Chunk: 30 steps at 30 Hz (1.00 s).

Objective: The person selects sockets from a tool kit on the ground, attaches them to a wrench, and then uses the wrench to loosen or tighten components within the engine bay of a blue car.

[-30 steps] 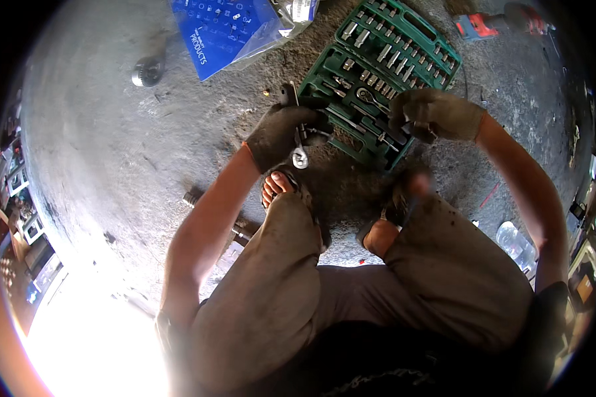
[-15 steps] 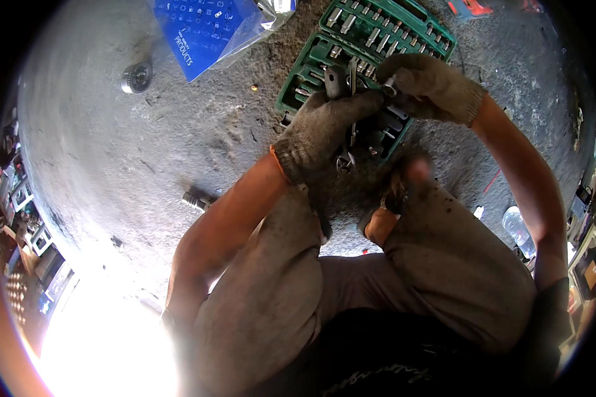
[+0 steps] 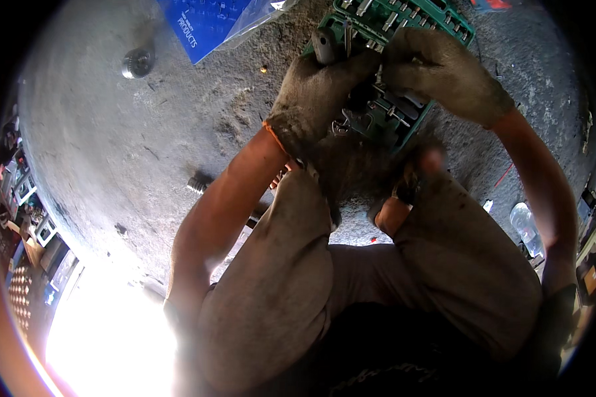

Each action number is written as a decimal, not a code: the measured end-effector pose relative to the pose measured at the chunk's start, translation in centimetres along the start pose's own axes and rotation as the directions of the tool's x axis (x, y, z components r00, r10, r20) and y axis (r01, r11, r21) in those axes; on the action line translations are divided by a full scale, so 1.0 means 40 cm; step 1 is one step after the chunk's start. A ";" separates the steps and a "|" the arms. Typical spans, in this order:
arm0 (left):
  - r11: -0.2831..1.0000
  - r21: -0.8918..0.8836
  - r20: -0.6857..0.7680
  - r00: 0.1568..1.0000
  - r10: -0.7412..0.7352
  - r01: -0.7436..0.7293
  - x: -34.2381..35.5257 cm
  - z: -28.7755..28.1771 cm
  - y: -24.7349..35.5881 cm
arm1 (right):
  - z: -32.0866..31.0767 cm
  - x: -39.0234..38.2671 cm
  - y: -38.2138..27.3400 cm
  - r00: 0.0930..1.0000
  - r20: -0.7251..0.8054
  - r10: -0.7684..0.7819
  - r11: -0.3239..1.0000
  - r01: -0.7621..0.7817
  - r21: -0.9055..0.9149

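My left hand (image 3: 314, 92), in a soiled knitted glove, is closed round a tool with a dark, rounded handle end (image 3: 324, 46) that sticks up past the thumb. Beside that handle, thin metal strips stand upright. My right hand (image 3: 437, 69), gloved the same way, has its fingers curled in a pinch close to the left fingertips. A small shiny metal piece (image 3: 379, 75) shows between the hands; what the right fingers grip is mostly hidden. Both hands hover over a green socket set case (image 3: 437, 20) with rows of silver sockets. Loose metal tools (image 3: 357, 121) lie at its near edge.
A blue printed sheet (image 3: 202, 26) in clear plastic lies at the far left. On the grey floor sit a round metal part (image 3: 137, 63) and a ribbed metal part (image 3: 197, 184). A clear plastic bottle (image 3: 526, 225) lies at right. A red object (image 3: 491, 4) is at the far edge.
Both hands have risen slightly toward the top of the picture, and the view has shifted a little. The socket visible at my right fingertips before is now mostly hidden.
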<state>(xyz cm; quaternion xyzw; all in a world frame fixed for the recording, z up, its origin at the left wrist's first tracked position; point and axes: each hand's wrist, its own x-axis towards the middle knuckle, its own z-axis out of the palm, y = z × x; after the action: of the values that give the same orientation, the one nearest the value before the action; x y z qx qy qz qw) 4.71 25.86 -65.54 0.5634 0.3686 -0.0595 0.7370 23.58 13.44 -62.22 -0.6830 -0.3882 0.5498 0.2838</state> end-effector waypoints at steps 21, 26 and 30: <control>0.840 -0.537 0.252 0.964 0.082 0.070 0.038 -0.001 -0.083 | 0.028 0.019 0.016 0.994 -0.104 -0.041 0.947 0.005 -0.321; 0.904 -0.426 0.269 0.958 0.097 0.028 0.041 -0.005 -0.094 | 0.025 0.029 0.057 0.986 -0.074 -0.150 0.936 0.117 -0.331; 0.822 -0.545 0.285 0.959 -0.006 0.167 0.037 -0.003 -0.094 | 0.021 0.027 0.050 0.996 -0.011 -0.083 0.977 0.080 -0.199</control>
<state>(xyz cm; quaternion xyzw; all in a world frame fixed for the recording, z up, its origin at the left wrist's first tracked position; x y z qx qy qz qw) 3.83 25.12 -69.41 0.2897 0.2911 -0.0582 0.9099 23.28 13.22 -64.62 -0.6968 -0.4659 0.4895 0.2404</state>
